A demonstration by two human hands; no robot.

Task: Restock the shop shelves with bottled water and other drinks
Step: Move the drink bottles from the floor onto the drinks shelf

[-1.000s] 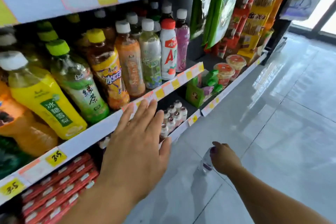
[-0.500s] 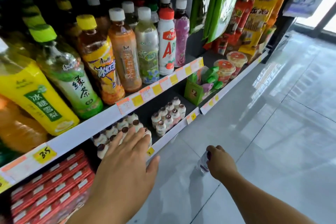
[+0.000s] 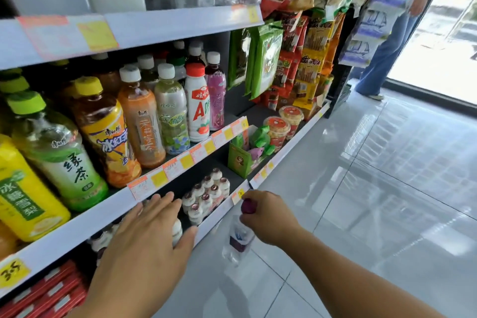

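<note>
Shelves mostly stocked already. Middle white metal shelf (image 3: 77, 224), left of frame: full row of large tea and juice bottles with yellow, green and white caps (image 3: 144, 121). Lower shelf, centre: packs of small white yoghurt-drink bottles with brown foil tops (image 3: 206, 196).

Right hand (image 3: 268, 217), lower centre, fingers curled round the neck of a clear plastic water bottle with a purple cap (image 3: 238, 240); bottle hangs upright below the fist, just beside the lower shelf's front rail, over the floor tiles. Not yet shelved.

Left hand (image 3: 144, 240), lower left, flat with fingers spread and straight, gripping nothing, over the small bottles at the lower shelf's front.

Judgement: one bottle left in hand to place; no further stock visible.
</note>
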